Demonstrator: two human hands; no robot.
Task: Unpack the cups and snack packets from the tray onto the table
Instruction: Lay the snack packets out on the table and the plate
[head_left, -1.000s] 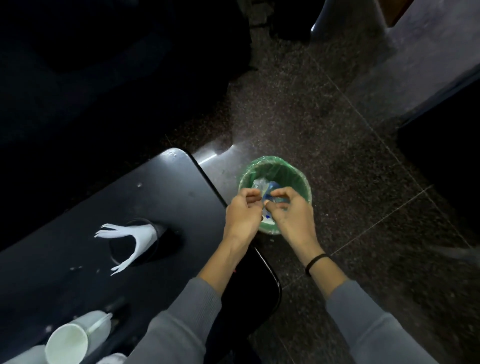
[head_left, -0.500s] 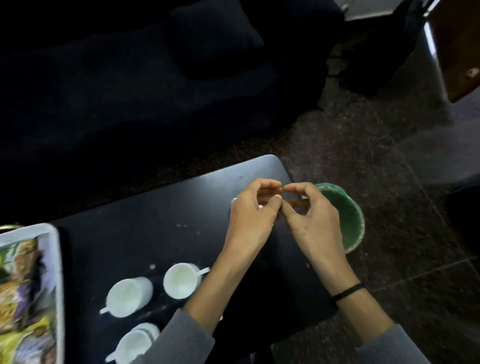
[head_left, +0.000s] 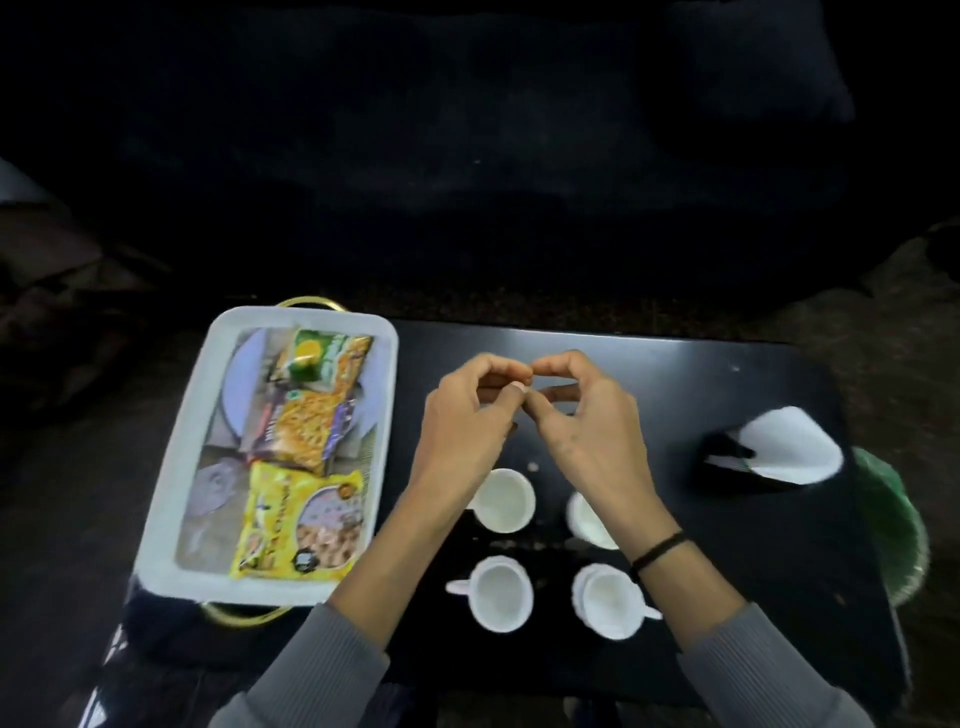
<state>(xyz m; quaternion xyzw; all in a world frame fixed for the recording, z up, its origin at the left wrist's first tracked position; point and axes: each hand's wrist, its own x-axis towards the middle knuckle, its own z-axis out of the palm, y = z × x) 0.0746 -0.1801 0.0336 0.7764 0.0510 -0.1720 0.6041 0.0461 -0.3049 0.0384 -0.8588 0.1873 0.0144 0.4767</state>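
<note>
Three snack packets (head_left: 306, 452) in tray (head_left: 171, 467), long axes running near-to-far

Both arms wear grey ribbed sleeves (head_left: 332, 670) pushed back from bare hands, with a thin black band (head_left: 657, 553) circling the right wrist

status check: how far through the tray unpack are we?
Cups look done: four white cups stand on the black table, none in the tray. In hand: nothing visible; left hand and right hand meet fingertip to fingertip above the table. Left: the snack packets, three or so, all lying in the tray.
</note>
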